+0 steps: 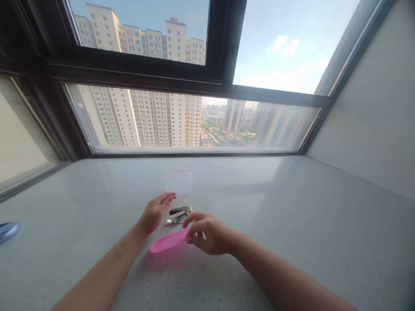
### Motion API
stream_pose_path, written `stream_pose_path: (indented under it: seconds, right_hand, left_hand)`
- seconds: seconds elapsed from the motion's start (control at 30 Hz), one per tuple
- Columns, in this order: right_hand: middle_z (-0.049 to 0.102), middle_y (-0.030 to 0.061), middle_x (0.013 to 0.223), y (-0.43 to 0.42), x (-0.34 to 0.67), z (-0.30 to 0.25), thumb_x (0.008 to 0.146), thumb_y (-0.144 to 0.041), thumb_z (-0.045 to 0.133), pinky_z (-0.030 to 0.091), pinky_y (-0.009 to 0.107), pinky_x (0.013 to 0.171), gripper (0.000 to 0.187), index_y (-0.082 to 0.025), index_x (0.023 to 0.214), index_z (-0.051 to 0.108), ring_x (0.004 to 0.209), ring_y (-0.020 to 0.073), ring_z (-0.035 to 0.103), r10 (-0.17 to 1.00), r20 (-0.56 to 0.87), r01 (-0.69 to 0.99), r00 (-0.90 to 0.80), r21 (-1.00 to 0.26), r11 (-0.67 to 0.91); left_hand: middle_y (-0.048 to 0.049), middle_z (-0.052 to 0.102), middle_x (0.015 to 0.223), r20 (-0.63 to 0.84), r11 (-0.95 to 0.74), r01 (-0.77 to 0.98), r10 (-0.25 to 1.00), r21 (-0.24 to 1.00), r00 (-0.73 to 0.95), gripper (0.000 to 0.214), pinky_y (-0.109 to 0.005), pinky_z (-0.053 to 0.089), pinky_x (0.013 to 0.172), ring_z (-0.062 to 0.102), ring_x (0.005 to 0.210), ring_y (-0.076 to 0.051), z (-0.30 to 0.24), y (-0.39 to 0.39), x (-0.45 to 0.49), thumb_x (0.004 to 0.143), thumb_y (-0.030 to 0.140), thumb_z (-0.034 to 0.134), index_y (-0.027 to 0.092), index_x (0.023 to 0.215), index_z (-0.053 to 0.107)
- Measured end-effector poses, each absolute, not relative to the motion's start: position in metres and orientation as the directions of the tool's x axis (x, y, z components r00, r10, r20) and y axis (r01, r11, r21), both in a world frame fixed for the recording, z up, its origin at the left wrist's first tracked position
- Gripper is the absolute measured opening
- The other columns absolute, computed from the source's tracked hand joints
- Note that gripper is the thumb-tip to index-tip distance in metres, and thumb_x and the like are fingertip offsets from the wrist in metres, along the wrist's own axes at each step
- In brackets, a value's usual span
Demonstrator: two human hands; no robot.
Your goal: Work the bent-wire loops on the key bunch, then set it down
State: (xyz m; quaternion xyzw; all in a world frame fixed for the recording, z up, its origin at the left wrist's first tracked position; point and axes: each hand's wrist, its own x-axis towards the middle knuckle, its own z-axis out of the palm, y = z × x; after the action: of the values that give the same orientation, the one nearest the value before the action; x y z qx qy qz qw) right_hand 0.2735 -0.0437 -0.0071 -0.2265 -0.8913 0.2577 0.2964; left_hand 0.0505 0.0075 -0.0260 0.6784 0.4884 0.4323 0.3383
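Observation:
My right hand [209,233] pinches the right end of a long, pink oval tray [168,241] between thumb and fingers. The tray is tilted, its left end lower on the sill. Just beyond it lies a small pile of hair clips [179,212], some black, some silver or gold, too small to tell apart. To the left of the pile is my left hand [156,211], fingers stretched forward and thumb close to them, with nothing visible in it. Its fingertips reach the near edge of a clear plastic pouch [179,182] with a pink line along its top; whether they touch cannot be told.
All this is on a pale speckled window sill [292,242]. At the far left edge sits a shiny blue object [9,232], partly cut off. A dark window frame [194,154] closes the back, and a white wall [369,103] stands at right.

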Motion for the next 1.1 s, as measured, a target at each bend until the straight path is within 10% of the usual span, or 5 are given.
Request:
stream_pose_path:
  seconds: [0.27, 0.8, 1.1]
  right_hand:
    - [0.060, 0.0020, 0.087, -0.046, 0.261, -0.019, 0.068, -0.025, 0.064, 0.040, 0.021, 0.059, 0.011, -0.017, 0.075, 0.060, 0.064, 0.0099, 0.052, 0.406, 0.423, 0.247, -0.810, -0.381, 0.891]
    - [0.058, 0.0030, 0.075, -0.017, 0.271, -0.029, 0.074, -0.020, 0.055, 0.041, 0.022, 0.063, 0.006, -0.016, 0.073, 0.058, 0.066, 0.0109, 0.051, 0.681, 0.582, 0.395, -0.445, -0.555, 0.732]
    - [0.056, 0.0036, 0.088, 0.004, 0.276, -0.040, 0.068, -0.019, 0.060, 0.042, 0.026, 0.068, 0.035, -0.017, 0.102, 0.052, 0.074, 0.0131, 0.050, 0.891, 0.399, 0.514, -0.217, -0.729, 0.452]
  left_hand:
    - [-0.0035, 0.043, 0.135, 0.156, -0.419, 0.746, 0.904, 0.518, 0.399, 0.055, -0.041, 0.023, 0.106, 0.035, 0.127, -0.024, -0.033, 0.009, 0.060, 0.086, 0.054, 0.032, 0.025, 0.131, 0.044]
    - [-0.0063, 0.046, 0.133, 0.125, -0.522, 0.553, 0.791, 0.650, 0.599, 0.044, -0.036, 0.026, 0.107, 0.035, 0.127, -0.022, -0.022, -0.013, 0.084, 0.087, 0.044, 0.037, 0.021, 0.122, 0.053]
    - [-0.0081, 0.049, 0.129, 0.215, -0.426, 0.555, 0.889, 0.715, 0.405, 0.047, -0.035, 0.029, 0.105, 0.041, 0.122, -0.022, -0.026, -0.005, 0.079, 0.083, 0.044, 0.046, 0.017, 0.121, 0.051]
